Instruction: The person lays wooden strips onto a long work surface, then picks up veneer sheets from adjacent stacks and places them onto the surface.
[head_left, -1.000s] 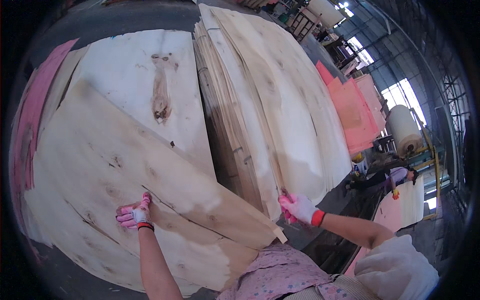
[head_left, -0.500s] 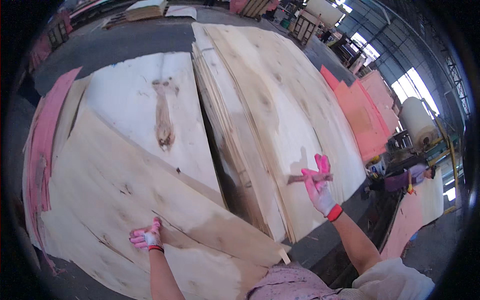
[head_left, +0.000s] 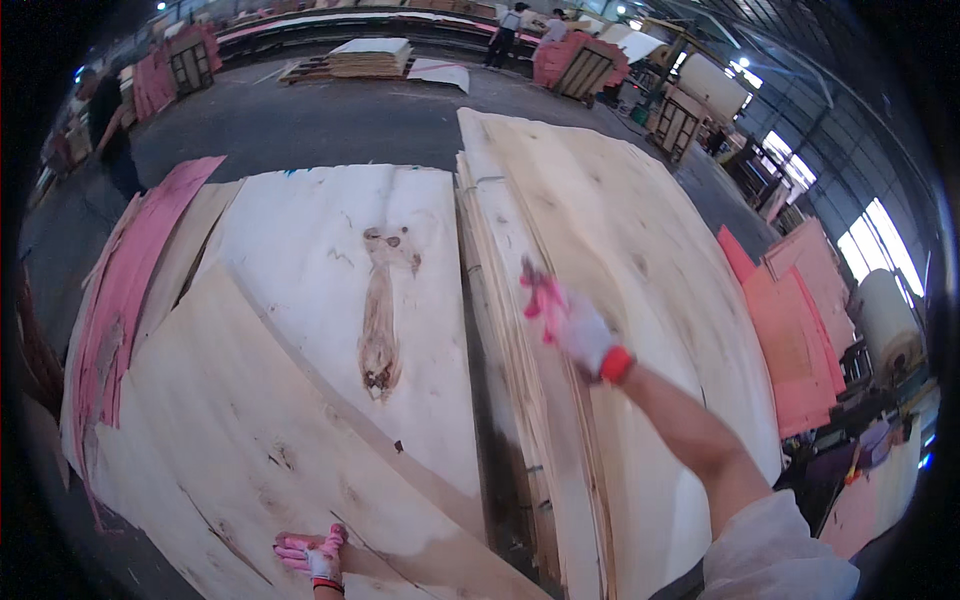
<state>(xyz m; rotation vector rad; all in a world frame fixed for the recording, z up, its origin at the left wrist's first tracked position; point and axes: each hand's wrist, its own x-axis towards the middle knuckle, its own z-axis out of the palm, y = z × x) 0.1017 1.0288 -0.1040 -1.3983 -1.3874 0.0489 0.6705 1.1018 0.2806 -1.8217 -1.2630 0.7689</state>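
My left hand (head_left: 312, 555), in a white glove with pink-stained fingers, lies with fingers spread on a large pale wood veneer sheet (head_left: 230, 410). That sheet lies askew over a whiter veneer sheet (head_left: 310, 230) with a long brown knot mark. My right hand (head_left: 570, 325), gloved alike with a red cuff, is raised over the left edge of the right-hand veneer stack (head_left: 650, 270). It is smeared by motion. Something dark shows at its fingertips, and I cannot make out whether a brown strip is still in it.
A narrow dark gap (head_left: 490, 440) runs between the two stacks. Pink-red sheets lie at far left (head_left: 150, 270) and right (head_left: 800, 340). A person (head_left: 108, 130) stands at far left, others at the back. A low pile of boards (head_left: 370, 60) sits on the floor beyond.
My right hand has swung left from the right-hand stack toward the gap; earlier it held a short brown wood strip. My left hand remains on the sheet. The view has tilted up.
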